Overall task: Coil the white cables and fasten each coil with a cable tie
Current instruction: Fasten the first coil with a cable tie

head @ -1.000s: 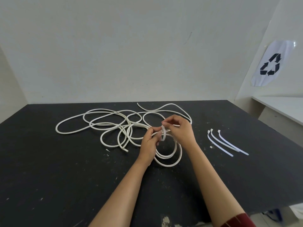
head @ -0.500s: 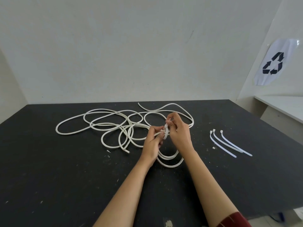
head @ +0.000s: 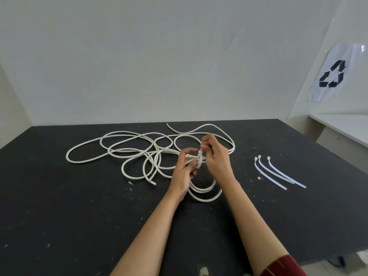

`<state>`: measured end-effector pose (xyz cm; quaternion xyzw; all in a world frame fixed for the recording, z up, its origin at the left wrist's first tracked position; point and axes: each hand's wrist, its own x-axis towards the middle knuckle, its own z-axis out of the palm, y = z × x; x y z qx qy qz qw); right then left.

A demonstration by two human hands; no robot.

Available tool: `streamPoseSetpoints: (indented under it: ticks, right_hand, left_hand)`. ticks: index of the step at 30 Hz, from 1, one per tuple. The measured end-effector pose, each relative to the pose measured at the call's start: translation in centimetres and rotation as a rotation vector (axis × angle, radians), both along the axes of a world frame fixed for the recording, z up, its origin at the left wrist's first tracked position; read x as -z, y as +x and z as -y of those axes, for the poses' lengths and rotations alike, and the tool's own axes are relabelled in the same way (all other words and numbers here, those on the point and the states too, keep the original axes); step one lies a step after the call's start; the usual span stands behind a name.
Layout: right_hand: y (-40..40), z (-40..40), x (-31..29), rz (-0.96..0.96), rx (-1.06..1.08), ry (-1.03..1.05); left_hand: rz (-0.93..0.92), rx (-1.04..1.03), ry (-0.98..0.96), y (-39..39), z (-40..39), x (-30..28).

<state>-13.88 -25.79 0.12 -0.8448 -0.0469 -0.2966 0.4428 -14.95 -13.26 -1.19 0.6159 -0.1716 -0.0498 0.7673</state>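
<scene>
A small coil of white cable [head: 205,193] hangs from both my hands over the middle of the black table [head: 79,206]. My left hand [head: 184,170] pinches the coil's strands at the top. A white cable tie [head: 200,160] loops around those strands, and my right hand [head: 216,158] grips its upper end with thumb and fingers. Behind and to the left, more white cable [head: 123,150] lies in loose tangled loops on the table.
Three spare cable ties [head: 278,173] lie side by side on the table to the right of my hands. A white counter [head: 342,126] stands beyond the table's right edge. A recycling sign [head: 332,73] hangs on the right wall.
My right hand has drawn up and closer to the left hand, working the tie's end at the top of the coil. The tie loop looks tighter around the strands.
</scene>
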Motion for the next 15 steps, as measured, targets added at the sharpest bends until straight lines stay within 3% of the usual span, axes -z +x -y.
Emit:
streamPoseSetpoints:
  ticks: [7, 15]
  right_hand:
    - [0.1, -0.2, -0.7, -0.024, 0.015, -0.044]
    - [0.5, -0.4, -1.0, -0.073, 0.092, 0.086]
  left_hand:
    - [0.016, -0.006, -0.020, -0.2, 0.2, 0.0]
    - [-0.041, 0.023, -0.077, -0.2, 0.3, 0.0]
